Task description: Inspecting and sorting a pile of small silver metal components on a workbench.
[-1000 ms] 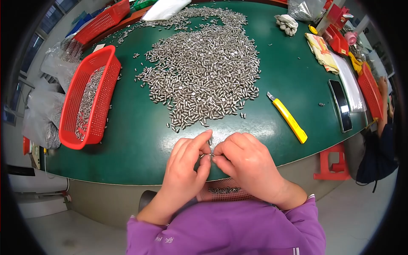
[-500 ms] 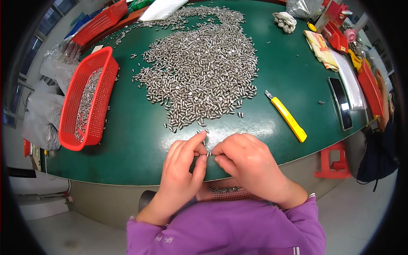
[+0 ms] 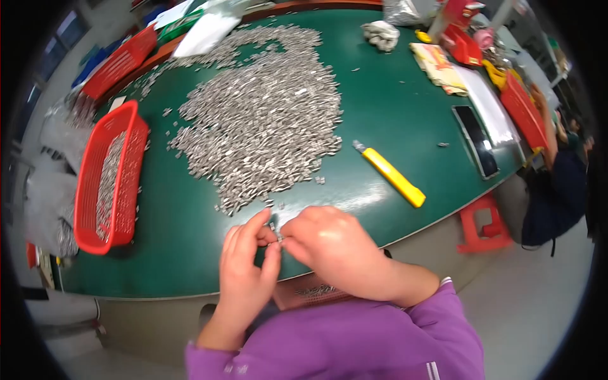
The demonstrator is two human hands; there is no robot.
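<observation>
My left hand [image 3: 244, 266] and my right hand [image 3: 335, 250] meet over the near edge of the green table [image 3: 171, 253]. Their fingertips are pinched close together around small silvery metal pins [image 3: 279, 238]; blur hides how many there are and exactly how each is gripped. Just beyond my fingers lies a wide heap of similar small metal pins [image 3: 266, 120], with a few loose ones at its near edge. Below the table edge, partly covered by my arms, a pink-red perforated basket [image 3: 288, 297] holds more of these pieces.
A long red basket [image 3: 132, 183] with metal pins stands at the left. Right of the heap lies a yellow utility knife [image 3: 394, 178], its blade out. Further right are a phone [image 3: 475, 140], a patterned cloth [image 3: 438, 68] and a red stool [image 3: 482, 227]. Another person's arm [image 3: 546, 120] shows beyond.
The whole view has swung, so the table and its contents appear further left and mostly lower. My hands stay together with fingertips pinched, and the picture is more blurred.
</observation>
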